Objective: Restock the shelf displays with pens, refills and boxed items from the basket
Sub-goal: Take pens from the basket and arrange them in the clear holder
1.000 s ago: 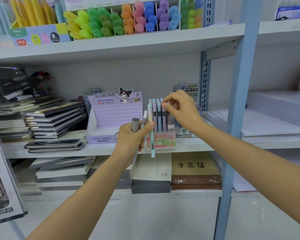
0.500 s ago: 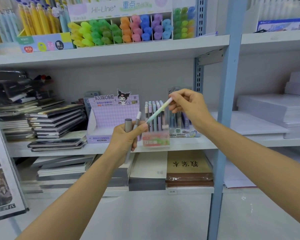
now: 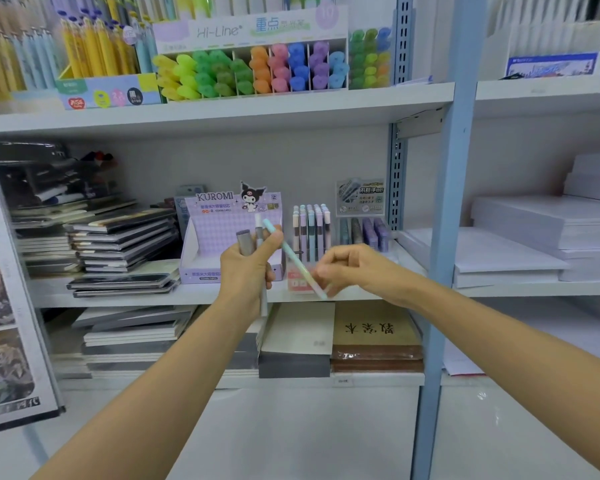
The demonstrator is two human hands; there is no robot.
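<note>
A: What is shown at left?
B: Before the box [image 3: 222,237], grey pens [image 3: 244,242] are gripped upright in the curled fingers of the left hand [image 3: 250,271].
A: And rightward?
B: A pastel pen [image 3: 293,258], slanted across the rack [image 3: 297,282] on the shelf [image 3: 136,299], is pinched at its lower end by the right hand [image 3: 357,268].

Pastel pen [image 3: 296,259] slants in front of the shelf [image 3: 146,296], mint tip up-left, paler end down-right, pinched near its lower end by the right hand [image 3: 349,268]. Two grey pens [image 3: 245,241] stand upright in the left hand [image 3: 248,271], caps up. Behind them, the pen stand [image 3: 300,284] holds a row of pastel pens upright, with the purple Kuromi box [image 3: 222,237] just to its left.
</note>
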